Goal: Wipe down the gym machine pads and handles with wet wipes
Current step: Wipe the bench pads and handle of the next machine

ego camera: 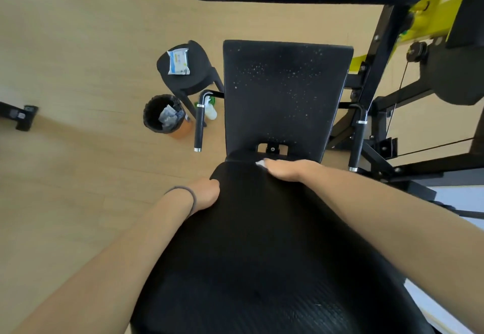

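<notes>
Two hands work the near end of the black textured back pad [262, 242]. The right hand [285, 171] lies on its far edge over a white wet wipe [260, 163], mostly hidden beneath the fingers; its hold cannot be made out. The left hand [207, 194] grasps the pad's left edge, fingers tucked out of sight. Beyond, the speckled seat pad [282, 92] sits between two cylindrical handles [199, 124].
</notes>
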Tool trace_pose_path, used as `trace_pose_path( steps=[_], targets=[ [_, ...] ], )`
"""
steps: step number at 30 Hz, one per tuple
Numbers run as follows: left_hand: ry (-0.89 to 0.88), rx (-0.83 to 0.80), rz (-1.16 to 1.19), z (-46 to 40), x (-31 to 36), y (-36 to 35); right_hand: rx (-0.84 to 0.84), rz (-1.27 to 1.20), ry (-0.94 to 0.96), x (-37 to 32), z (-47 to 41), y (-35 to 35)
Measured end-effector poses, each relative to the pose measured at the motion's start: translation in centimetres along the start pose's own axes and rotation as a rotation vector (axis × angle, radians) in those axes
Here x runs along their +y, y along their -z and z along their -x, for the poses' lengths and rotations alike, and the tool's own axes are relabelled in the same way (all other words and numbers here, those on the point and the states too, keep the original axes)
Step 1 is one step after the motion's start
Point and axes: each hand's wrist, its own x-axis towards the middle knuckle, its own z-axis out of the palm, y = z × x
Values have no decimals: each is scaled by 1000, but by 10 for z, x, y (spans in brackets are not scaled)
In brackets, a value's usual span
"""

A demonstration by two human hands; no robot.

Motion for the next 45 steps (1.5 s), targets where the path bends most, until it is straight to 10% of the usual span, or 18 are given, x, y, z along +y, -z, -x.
trace_pose_path(
  steps=[9, 18, 24, 31, 37, 45],
  targets=[
    [-41, -30, -21, 3, -1, 1, 164, -69, -111, 81, 45, 9],
    [-118, 19, 6, 0, -5, -1, -72, 45, 388, -28, 97, -49],
    [-105, -15, -49, 6, -6, 4, 86, -21, -11, 56, 40, -7],
    [-103, 65, 44, -2, -9, 0, -97, 114, 347, -29, 69, -47],
    [-136, -15, 154, 8, -13, 8, 67, 33, -2, 37, 28, -9],
    [-186, -543, 884, -31, -76, 5, 2, 16, 51, -116, 0, -55]
  ],
)
